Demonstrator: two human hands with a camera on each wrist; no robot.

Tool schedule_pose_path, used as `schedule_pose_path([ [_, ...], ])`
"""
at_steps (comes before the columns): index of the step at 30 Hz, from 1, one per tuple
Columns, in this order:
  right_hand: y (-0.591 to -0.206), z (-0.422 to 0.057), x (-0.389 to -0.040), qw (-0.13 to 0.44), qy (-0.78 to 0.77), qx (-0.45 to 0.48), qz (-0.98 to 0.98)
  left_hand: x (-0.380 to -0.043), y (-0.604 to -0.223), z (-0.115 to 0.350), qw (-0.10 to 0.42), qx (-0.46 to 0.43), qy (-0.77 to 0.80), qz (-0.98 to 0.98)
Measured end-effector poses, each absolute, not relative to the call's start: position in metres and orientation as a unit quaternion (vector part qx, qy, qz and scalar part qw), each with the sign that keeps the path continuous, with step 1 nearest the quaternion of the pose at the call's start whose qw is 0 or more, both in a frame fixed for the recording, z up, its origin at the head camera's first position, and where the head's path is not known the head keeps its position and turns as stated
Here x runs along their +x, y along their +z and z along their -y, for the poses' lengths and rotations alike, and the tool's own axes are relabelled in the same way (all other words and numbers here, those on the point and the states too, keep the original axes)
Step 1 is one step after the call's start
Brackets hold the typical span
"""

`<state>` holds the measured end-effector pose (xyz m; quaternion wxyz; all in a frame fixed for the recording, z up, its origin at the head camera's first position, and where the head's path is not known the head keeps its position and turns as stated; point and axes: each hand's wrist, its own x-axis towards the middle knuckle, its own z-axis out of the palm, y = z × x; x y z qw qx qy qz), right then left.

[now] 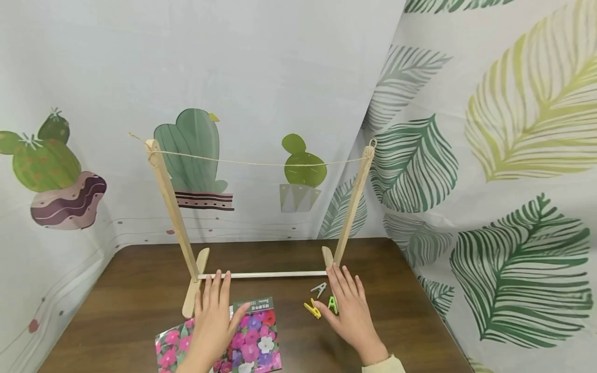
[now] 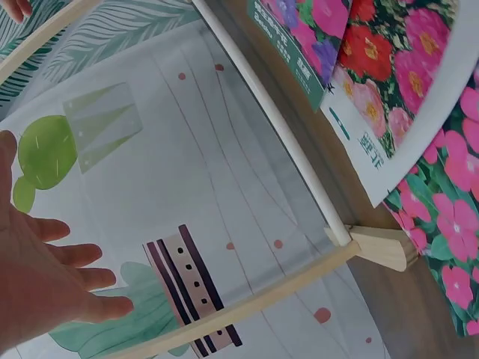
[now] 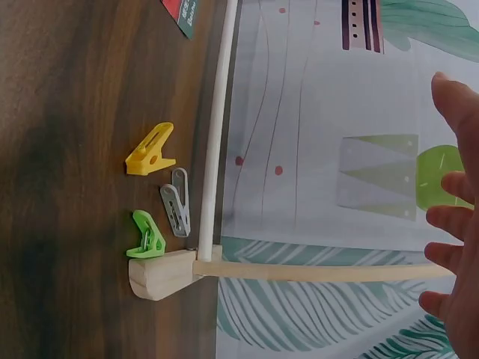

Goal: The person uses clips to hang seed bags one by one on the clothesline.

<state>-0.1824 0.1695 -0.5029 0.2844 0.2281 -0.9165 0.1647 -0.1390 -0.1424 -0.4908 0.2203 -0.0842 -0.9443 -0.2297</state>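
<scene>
My left hand (image 1: 212, 311) has its fingers spread above some flower-print packets (image 1: 254, 344), holding nothing. In the left wrist view, the packets (image 2: 374, 52) overlap one another beside the rack's white rod (image 2: 277, 120). My right hand (image 1: 350, 313), fingers extended, holds nothing and overlaps the rack's right foot in the head view. Near its thumb lie three clothespins: yellow (image 3: 152, 152), grey (image 3: 177, 203) and green (image 3: 147, 235). The wooden rack (image 1: 172, 212) stands upright beyond both hands, a string (image 1: 252, 163) tied between its two post tops.
The dark brown table (image 1: 392, 290) has its right edge a little beyond my right hand. Behind the rack hangs a white cloth (image 1: 261, 62) printed with cacti, and a leaf-print cloth (image 1: 513, 217) covers the right side. The string sags slightly at its middle.
</scene>
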Motion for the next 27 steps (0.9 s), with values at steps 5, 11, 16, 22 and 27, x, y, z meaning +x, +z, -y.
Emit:
schedule_pose_path([
  [5, -0.503, -0.167, -0.183, 0.280, 0.176, 0.236, 0.914, -0.140, -0.491, 0.139, 0.221, -0.083, -0.238, 0.942],
  [11, -0.506, -0.164, -0.185, 0.282, 0.181, 0.245, 0.910, -0.142, -0.495, 0.137, 0.238, -0.097, -0.233, 0.938],
  [16, -0.509, -0.163, -0.187, 0.280, 0.183, 0.251, 0.908, -0.143, -0.502, 0.135, 0.255, -0.102, -0.214, 0.937],
  [22, -0.513, -0.161, -0.189, 0.270, 0.183, 0.252, 0.911, -0.143, -0.510, 0.134, 0.263, -0.099, -0.207, 0.937],
  [27, -0.517, -0.159, -0.192, 0.259, 0.191, 0.258, 0.911, -0.145, -0.518, 0.134, 0.264, -0.094, -0.201, 0.938],
])
